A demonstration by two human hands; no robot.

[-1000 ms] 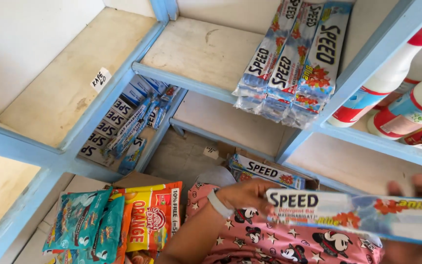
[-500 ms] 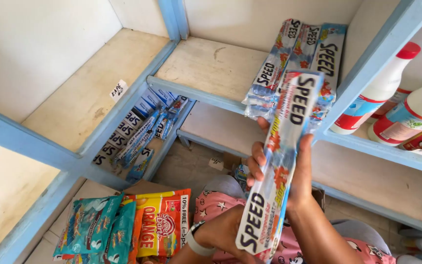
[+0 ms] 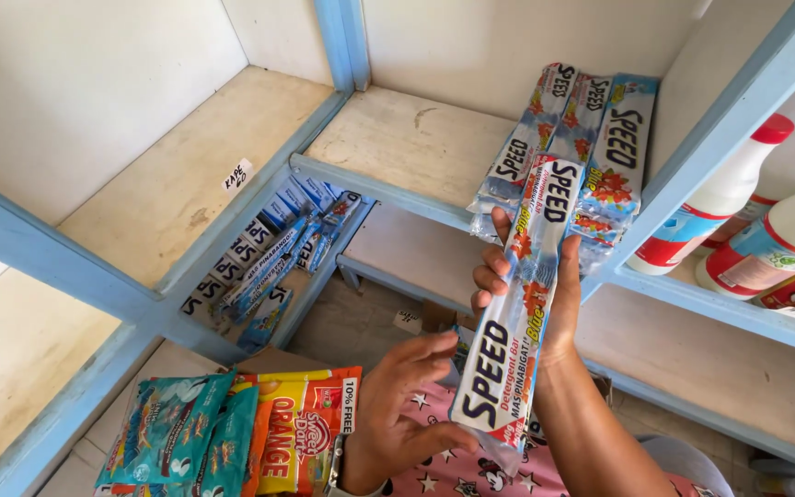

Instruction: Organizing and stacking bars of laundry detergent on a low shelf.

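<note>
Long detergent bar (image 3: 522, 304) lifted toward the shelf stack (image 3: 568, 147) at 12 o'clock.
Right hand (image 3: 531, 294) wraps its middle from behind; left hand (image 3: 397, 405), fingers loosely open, steadies the lower end at 7 o'clock.

The long bar pack (image 3: 522, 304) is white and blue with orange-red splashes, same as the packs on the shelf (image 3: 568, 138). Shelf frame (image 3: 94, 276) is light blue, boards pale wood. Bottles (image 3: 766, 221) are white with red caps, sachets (image 3: 177, 433) teal, next ones (image 3: 301, 428) orange-yellow.
</note>
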